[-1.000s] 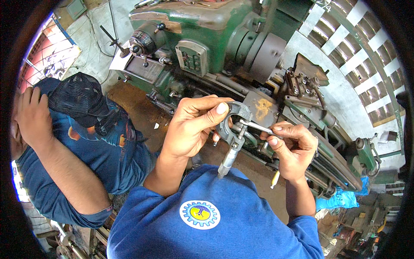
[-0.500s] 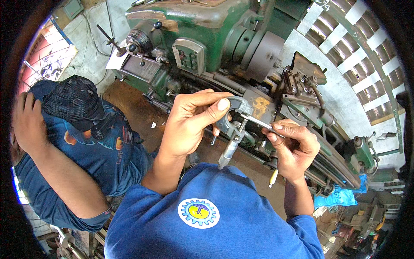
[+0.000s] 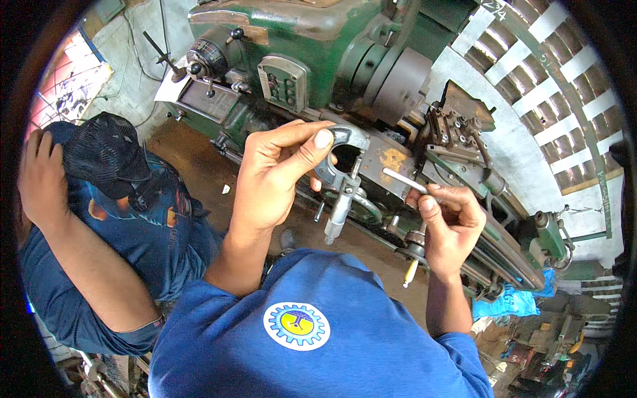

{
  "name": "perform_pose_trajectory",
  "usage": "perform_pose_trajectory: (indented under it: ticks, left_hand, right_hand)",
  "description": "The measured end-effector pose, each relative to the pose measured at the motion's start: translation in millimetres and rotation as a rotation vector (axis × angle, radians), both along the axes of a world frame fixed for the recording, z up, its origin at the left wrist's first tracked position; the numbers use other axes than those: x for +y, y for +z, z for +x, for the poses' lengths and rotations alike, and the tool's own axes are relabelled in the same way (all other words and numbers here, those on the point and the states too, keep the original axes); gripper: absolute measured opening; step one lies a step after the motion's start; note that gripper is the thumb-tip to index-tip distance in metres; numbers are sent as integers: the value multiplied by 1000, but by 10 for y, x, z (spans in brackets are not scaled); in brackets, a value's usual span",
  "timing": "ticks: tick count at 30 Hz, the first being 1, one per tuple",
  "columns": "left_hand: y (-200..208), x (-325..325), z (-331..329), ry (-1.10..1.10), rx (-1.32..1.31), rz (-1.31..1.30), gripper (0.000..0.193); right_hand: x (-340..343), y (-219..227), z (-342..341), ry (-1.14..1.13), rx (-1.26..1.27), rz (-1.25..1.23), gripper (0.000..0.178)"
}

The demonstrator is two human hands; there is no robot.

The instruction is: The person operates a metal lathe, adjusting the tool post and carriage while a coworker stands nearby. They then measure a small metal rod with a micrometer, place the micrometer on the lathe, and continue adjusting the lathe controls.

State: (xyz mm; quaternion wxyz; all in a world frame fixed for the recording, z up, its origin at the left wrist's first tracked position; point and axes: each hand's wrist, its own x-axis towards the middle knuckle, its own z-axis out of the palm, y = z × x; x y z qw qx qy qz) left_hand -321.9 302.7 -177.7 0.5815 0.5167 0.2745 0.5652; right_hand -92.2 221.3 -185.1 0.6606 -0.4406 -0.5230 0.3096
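An outside micrometer (image 3: 341, 207) with a C-shaped grey frame hangs from my left hand (image 3: 273, 169), its thimble pointing down. My thumb and fingers pinch the frame's upper left side. A slim, pale metal rod (image 3: 401, 179) is held between the thumb and fingers of my right hand (image 3: 450, 222). Its free end points up and left toward the micrometer, with a gap between the two. The micrometer's measuring jaw faces the rod's side.
Behind my hands stands a green lathe (image 3: 318, 50) with a large grey chuck (image 3: 401, 83), a tool post (image 3: 454, 129) and a tailstock (image 3: 551, 232). Close on my left is another person (image 3: 119, 245) in a dark cap. A blue plastic bag (image 3: 507, 304) lies at lower right.
The rod's end has come away from the micrometer's jaw opening, leaving a gap. Both hands keep their grips, and the micrometer now sits slightly further left in view.
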Motion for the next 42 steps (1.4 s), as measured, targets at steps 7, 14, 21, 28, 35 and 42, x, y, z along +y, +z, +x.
perform_pose_trajectory:
  ticks: [7, 14, 21, 28, 35, 42]
  left_hand:
    - [84, -86, 32, -122, -88, -44, 26]
    - [149, -146, -8, -110, -35, -42, 27]
    - [134, -161, -18, -123, -53, -48, 27]
    - [136, -156, -1, -124, -42, -34, 27]
    - [139, -151, -3, -116, -29, -33, 27]
    - [118, -155, 0, -102, -15, -31, 26]
  right_hand:
    - [-5, 65, -37, 80, 20, 128, 15]
    - [10, 81, -80, 74, -38, 203, 15]
    - [12, 97, -74, 78, -82, 193, 16]
    - [23, 113, -80, 71, -106, 188, 15]
    - [7, 150, -63, 44, -149, 180, 15]
    - [-4, 132, -66, 45, -140, 173, 16]
